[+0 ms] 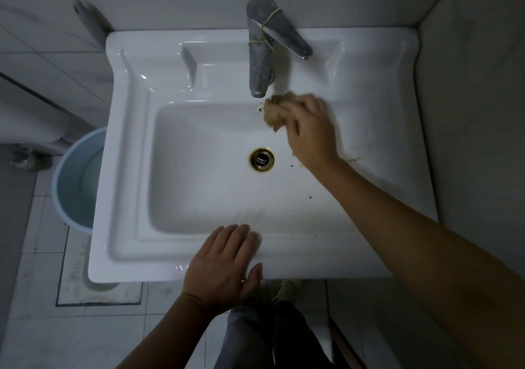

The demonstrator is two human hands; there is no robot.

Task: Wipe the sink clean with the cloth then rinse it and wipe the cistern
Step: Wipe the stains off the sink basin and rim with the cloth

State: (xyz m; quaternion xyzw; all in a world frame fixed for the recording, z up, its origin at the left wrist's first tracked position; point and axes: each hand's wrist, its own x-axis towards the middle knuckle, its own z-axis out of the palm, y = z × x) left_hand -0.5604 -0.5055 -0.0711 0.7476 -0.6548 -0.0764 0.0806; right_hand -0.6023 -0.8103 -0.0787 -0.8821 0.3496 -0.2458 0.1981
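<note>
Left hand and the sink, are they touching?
Touching. The head view shows the left hand lying flat, palm down, on the front rim of the sink, with no gap beneath it.

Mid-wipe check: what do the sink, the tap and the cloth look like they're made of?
Sink: probably glazed ceramic, white and glossy with sharp highlights along the rim. Tap: likely metal, dull grey and mottled, with string tied round it. Cloth: soft tan fabric, bunched under the right hand; too blurred to tell the weave.

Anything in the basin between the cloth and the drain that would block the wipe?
Nothing visible. The right hand presses the cloth on the back wall under the tap; bare basin lies down to the drain, only small dark specks.
</note>
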